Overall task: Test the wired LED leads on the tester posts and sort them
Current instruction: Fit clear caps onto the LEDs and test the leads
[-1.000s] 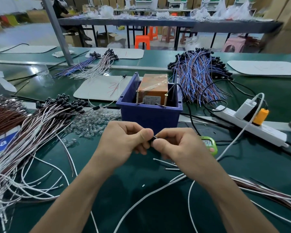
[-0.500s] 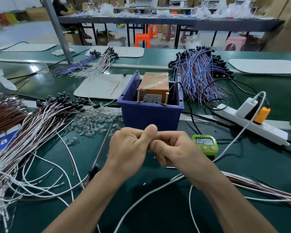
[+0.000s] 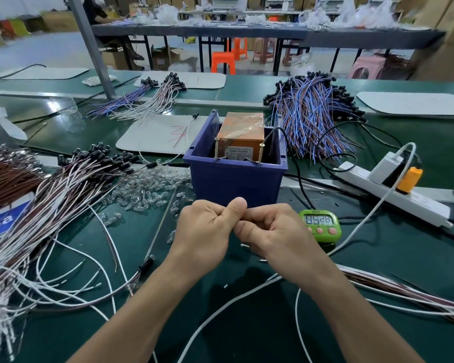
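Observation:
My left hand point(image 3: 207, 231) and my right hand point(image 3: 273, 234) meet knuckle to knuckle just in front of the blue bin point(image 3: 233, 179). Both pinch the same wired LED lead between thumb and fingers, and its head is hidden inside the grip. Two bare wire ends point(image 3: 244, 245) poke out under the right hand, and a white wire point(image 3: 236, 297) trails toward me. Inside the bin stands the orange tester box point(image 3: 241, 132) with two upright screw posts point(image 3: 216, 149) at its front. Neither hand touches them.
A big pile of white and brown leads point(image 3: 50, 205) fills the left side, with loose clear LEDs point(image 3: 147, 189) beside it. One lead with a black holder point(image 3: 146, 265) lies by my left wrist. Right: green timer point(image 3: 320, 224), power strip point(image 3: 393, 189), a lead bundle point(image 3: 404, 292). Blue wires point(image 3: 312, 119) lie behind.
The hands have closed tighter on the lead, and my left thumb now stands up over the joint, hiding the black piece seen earlier. A lead with a black holder now lies by my left wrist.

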Demonstrator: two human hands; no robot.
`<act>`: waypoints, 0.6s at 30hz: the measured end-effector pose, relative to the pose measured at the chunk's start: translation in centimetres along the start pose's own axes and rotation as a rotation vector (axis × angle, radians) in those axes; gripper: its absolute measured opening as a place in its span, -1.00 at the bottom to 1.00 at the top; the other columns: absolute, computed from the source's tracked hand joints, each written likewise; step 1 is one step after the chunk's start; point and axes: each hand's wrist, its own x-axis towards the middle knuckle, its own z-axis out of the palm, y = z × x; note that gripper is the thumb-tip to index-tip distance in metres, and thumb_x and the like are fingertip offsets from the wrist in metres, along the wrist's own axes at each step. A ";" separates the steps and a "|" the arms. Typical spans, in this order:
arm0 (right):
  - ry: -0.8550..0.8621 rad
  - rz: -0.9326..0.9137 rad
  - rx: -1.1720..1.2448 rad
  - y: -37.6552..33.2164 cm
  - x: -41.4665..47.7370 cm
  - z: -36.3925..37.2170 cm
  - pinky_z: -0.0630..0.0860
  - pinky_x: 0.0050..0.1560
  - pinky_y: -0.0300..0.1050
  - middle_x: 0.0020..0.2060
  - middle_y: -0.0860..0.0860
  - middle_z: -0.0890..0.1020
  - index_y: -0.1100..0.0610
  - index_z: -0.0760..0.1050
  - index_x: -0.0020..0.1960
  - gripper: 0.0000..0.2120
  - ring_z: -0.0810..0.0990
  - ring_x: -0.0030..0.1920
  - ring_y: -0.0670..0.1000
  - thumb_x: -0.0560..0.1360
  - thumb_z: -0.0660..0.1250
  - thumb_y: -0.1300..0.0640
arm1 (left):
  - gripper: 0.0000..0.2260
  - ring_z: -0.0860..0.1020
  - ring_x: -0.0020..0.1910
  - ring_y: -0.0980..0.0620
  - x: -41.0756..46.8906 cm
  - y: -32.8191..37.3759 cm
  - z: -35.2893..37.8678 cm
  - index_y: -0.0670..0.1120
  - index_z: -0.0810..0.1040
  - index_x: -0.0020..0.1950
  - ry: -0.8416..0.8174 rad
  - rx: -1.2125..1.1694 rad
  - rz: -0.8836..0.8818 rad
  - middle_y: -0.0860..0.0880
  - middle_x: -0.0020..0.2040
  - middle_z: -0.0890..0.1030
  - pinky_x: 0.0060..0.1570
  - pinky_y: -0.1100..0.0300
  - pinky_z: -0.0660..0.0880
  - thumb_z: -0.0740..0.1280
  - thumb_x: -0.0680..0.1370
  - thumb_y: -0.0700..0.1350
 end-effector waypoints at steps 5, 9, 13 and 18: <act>0.021 -0.044 -0.089 -0.2 0.0 0.0 0.22 -0.43 -0.26 -0.51 -0.16 0.39 -0.05 0.62 -0.27 -0.78 0.27 -0.48 -0.13 0.55 0.36 0.06 | -0.45 0.20 -0.41 -0.03 0.2 0.0 0.3 -0.12 0.29 -0.52 -0.037 -0.160 -0.169 -0.01 -0.47 0.25 -0.30 0.07 0.21 0.34 0.43 0.26; 0.088 -0.106 -0.397 -0.5 -0.3 0.1 0.23 -0.39 -0.28 -0.52 -0.18 0.38 -0.12 0.45 -0.34 -0.66 0.30 -0.45 -0.10 0.57 0.39 0.12 | -0.56 0.17 -0.43 -0.03 0.7 -0.2 0.0 -0.07 0.25 -0.54 -0.067 -0.083 -0.253 0.00 -0.50 0.24 -0.30 -0.01 0.17 0.32 0.38 0.14; 0.161 -0.247 -0.772 -0.9 -0.9 1.1 0.37 -0.30 -0.10 -0.41 -0.15 0.53 -0.01 0.53 -0.20 -0.83 0.44 -0.36 -0.02 0.57 0.37 0.02 | -0.63 0.18 -0.48 -0.01 1.7 -0.5 -1.4 -0.05 0.30 -0.59 -0.086 -0.012 -0.389 0.06 -0.55 0.26 -0.32 0.06 0.15 0.34 0.30 0.10; 0.180 -0.180 -0.564 -0.4 -0.6 0.0 0.42 -0.33 -0.11 -0.43 -0.08 0.54 0.02 0.55 -0.19 -0.83 0.47 -0.38 -0.04 0.57 0.41 0.04 | -0.37 0.16 -0.61 0.07 3.4 -1.3 -4.7 -0.02 0.26 -0.65 0.142 -0.182 -0.437 0.07 -0.59 0.23 -0.35 0.08 0.11 0.34 0.61 0.03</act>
